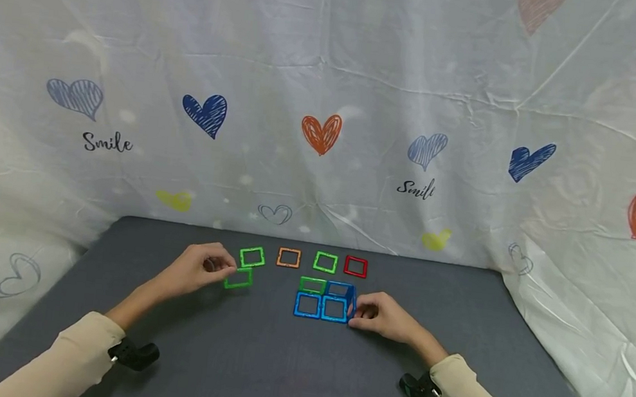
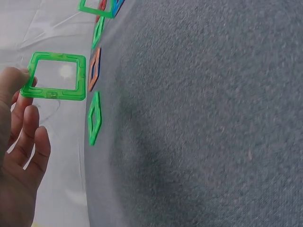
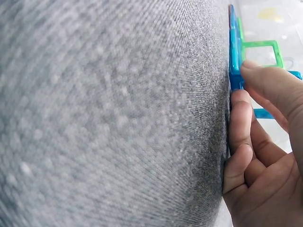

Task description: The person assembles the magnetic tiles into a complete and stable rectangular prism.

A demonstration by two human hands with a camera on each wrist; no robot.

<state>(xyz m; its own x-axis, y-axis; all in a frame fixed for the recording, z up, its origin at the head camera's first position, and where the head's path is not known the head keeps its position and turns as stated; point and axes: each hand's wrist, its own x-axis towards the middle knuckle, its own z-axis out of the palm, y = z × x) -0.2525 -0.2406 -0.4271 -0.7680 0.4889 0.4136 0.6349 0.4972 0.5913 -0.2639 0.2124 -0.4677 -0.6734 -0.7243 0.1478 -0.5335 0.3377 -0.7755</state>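
My left hand (image 1: 198, 270) pinches a green square magnetic tile (image 2: 53, 96) by one edge between thumb and fingers, held above the table. Right of centre stands a small structure of tiles: blue square tiles (image 1: 307, 316) lie side by side in front, a green tile (image 1: 313, 281) and a blue one rise behind them. Another blue tile (image 1: 353, 302) stands upright at the structure's right side. My right hand (image 1: 384, 317) pinches this side tile near its lower front corner; in the right wrist view, the thumb and fingers partly hide it.
Along the table's back lie a loose green tile (image 1: 251, 264), an orange tile (image 1: 288, 265), a second green tile (image 1: 324, 270) and a red tile (image 1: 354, 274). A white curtain (image 1: 362, 216) printed with hearts hangs behind the grey table (image 1: 254, 366).
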